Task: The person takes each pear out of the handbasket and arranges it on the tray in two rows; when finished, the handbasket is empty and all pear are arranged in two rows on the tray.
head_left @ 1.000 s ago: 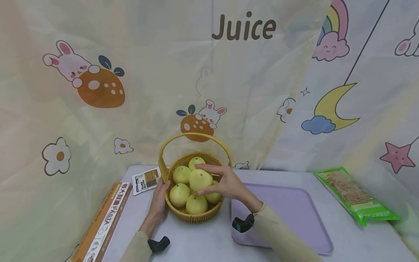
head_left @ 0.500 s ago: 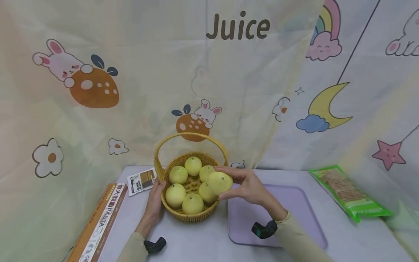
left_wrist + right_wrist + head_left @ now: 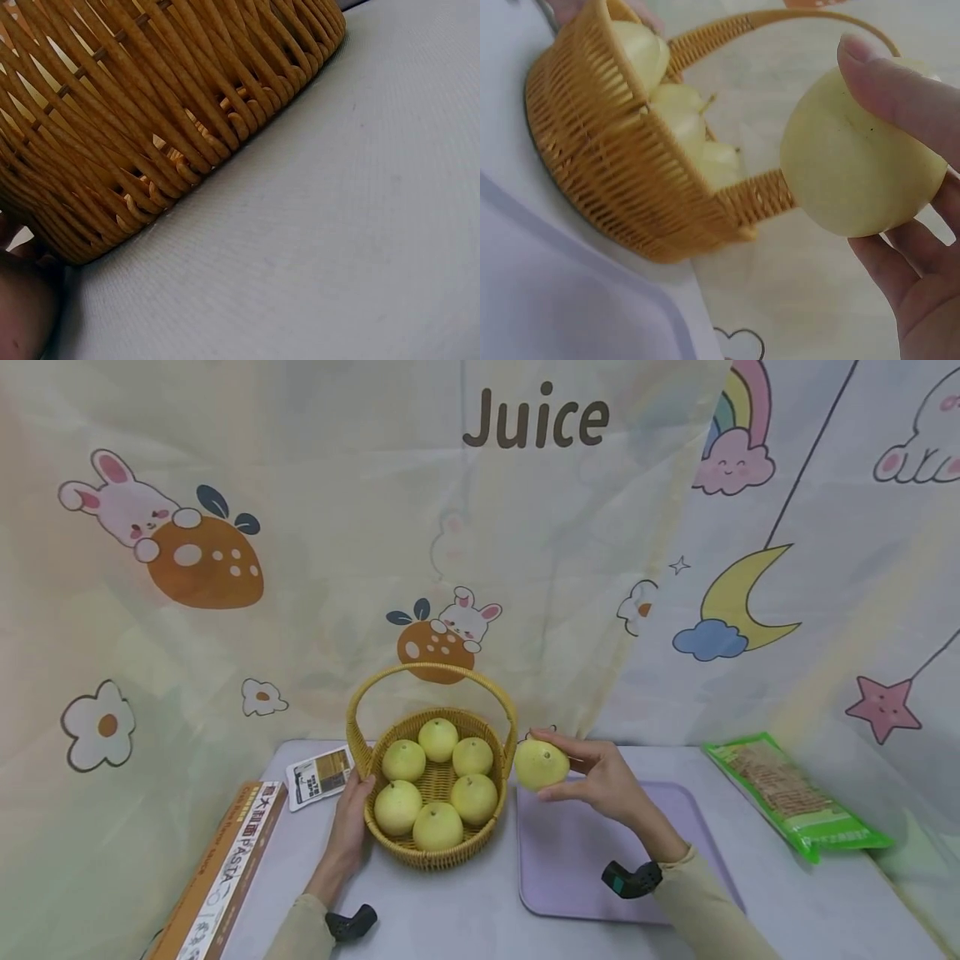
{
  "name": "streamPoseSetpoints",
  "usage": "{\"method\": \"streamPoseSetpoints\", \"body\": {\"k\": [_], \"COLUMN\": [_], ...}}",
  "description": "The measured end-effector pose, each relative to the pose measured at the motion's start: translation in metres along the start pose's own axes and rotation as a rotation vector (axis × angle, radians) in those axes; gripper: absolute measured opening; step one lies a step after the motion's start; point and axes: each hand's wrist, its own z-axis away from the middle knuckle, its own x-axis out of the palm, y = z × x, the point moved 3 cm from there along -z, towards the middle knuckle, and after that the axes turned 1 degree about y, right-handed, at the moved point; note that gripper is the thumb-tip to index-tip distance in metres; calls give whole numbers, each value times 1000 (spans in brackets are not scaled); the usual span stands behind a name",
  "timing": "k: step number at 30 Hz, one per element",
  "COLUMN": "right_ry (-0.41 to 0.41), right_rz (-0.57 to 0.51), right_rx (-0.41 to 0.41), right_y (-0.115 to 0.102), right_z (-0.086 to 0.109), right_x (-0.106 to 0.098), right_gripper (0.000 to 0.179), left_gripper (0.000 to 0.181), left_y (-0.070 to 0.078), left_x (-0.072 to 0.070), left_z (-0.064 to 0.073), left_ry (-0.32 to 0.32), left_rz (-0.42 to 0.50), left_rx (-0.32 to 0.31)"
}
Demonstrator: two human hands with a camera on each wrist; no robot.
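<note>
My right hand (image 3: 600,777) pinches a round pale yellow-green pear (image 3: 542,765) between thumb and fingers, just right of the basket's rim and above the tray's back left part. In the right wrist view the pear (image 3: 859,154) shows close up, thumb on one side, fingertips on the other. A yellow wicker basket (image 3: 431,858) with a tall arched handle stands on the table, with several similar pears (image 3: 438,827) lying in a ring inside. My left hand (image 3: 347,827) rests against the basket's left side near the handle's base; most of its fingers are hidden.
A lilac tray (image 3: 600,877) lies right of the basket, under the right forearm. Further right is a green-edged food packet (image 3: 795,793). At left are a pasta box (image 3: 225,868) and a small white pouch (image 3: 321,778). A printed curtain (image 3: 337,527) hangs behind the table.
My right hand has lifted the pear from over the basket and carried it right, past the rim. The left hand stays at the basket's side. The view has shifted slightly right.
</note>
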Motion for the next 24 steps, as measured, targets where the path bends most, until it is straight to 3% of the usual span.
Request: {"method": "streamPoseSetpoints", "body": {"k": [12, 24], "right_ry": [88, 122], "right_rz": [78, 30], "right_rx": [111, 183], "right_y": [35, 72], "right_z": [9, 16], "right_x": [-13, -9], "right_gripper": [77, 78], "left_gripper": [66, 66], "left_y": [0, -1], "left_x": [1, 1], "left_z": [1, -2], "left_ry": [15, 12], "left_rz": [-2, -4], "left_rx": [5, 1]}}
